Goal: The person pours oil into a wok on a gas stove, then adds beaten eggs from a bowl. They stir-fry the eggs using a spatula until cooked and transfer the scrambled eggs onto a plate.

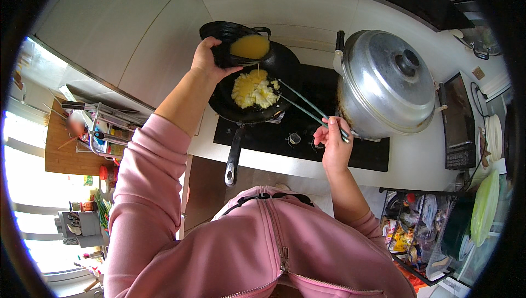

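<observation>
My left hand (207,61) grips the rim of a black bowl (222,33), tilted over a black frying pan (224,107). Beaten egg (250,46) lies in the bowl, and a thin stream of it falls into the pan. Partly set scrambled egg (254,90) is heaped in the pan, yellow and pale. In my right hand (337,142) is a pair of green chopsticks (306,107), their tips apart at the right edge of the egg. The pan's handle (233,158) points towards me, with no hand on it.
A large lidded aluminium pot (382,80) occupies the right of the black glass hob (283,135). Beyond it stands a microwave oven (459,121). A wire rack (419,232) with packets is at lower right. A wooden board (57,146) and jars sit at left.
</observation>
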Demonstrator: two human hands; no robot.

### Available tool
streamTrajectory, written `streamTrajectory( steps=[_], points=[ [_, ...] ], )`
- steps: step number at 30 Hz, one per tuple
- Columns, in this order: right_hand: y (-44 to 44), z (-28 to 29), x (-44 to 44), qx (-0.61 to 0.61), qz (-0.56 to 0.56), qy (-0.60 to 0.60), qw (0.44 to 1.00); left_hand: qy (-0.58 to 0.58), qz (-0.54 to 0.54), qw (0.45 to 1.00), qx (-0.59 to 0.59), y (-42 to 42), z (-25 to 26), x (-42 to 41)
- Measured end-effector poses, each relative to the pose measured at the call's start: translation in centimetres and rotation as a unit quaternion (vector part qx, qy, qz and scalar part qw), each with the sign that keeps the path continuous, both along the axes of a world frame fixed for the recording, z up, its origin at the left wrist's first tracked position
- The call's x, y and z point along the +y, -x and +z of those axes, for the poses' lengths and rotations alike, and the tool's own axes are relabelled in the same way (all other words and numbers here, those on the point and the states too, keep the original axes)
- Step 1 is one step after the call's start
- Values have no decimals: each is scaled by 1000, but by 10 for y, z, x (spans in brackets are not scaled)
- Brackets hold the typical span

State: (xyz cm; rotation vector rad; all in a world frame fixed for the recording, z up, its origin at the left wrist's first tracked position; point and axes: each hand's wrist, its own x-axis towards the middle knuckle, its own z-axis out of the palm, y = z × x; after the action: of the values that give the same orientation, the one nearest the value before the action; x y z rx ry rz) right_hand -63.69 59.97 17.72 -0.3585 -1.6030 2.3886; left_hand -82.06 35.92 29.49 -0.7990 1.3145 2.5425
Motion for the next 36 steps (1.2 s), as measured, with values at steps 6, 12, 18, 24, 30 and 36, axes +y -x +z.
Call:
streamTrajectory(
  steps=[6,12,18,24,30,36],
  points=[
    [-3,1,-1,-4,0,-3,1000,-3,-7,1000,-11,-7,3,6],
    [-6,0,-2,-7,1,2,1000,-4,-21,1000,-13,-11,3,8],
    [-8,0,-2,-8,7,-7,1000,-11,-33,999,-13,-10,-4,10],
    [-10,-2,-2,-3,14,-2,1000,-3,-48,999,-7,-13,-5,15],
    [-12,-3,-1,1,18,-2,1000,14,-76,997,4,-19,-4,17],
    [-15,-1,-2,-5,2,3,1000,32,-82,996,1,-30,0,21]
  ],
)
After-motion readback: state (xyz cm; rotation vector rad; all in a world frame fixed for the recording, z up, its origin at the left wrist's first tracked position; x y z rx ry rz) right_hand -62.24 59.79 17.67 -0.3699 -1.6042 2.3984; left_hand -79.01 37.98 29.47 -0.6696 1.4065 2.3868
